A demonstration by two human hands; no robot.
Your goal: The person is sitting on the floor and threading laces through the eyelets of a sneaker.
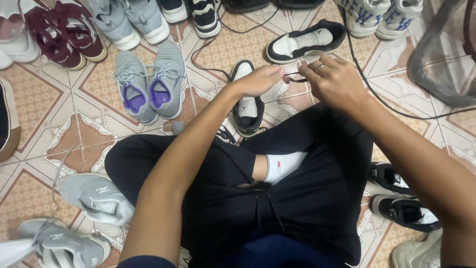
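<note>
While I'm sitting cross-legged on the tiled floor (44,106), I'm holding a black shoelace (296,77) stretched short between both hands, so it stays taut and off the tiles. Left hand (258,79): fingers pressed together, pinching one end of the lace at the tips. Right hand (334,79): fingers curled in, pinching the other end; exact grip is partly hidden by the knuckles. Black-and-white sneaker (247,101) is lying directly under my left fingers, toe pointing away, opening up, propped against my knee so the eyelets face me. Its mate (305,42) is lying on its side just beyond my right fingers. Grey-and-purple pair (148,84) is sitting well to the left of my fingers, out of the working zone. Black cable (382,99) is running past my right wrist.
</note>
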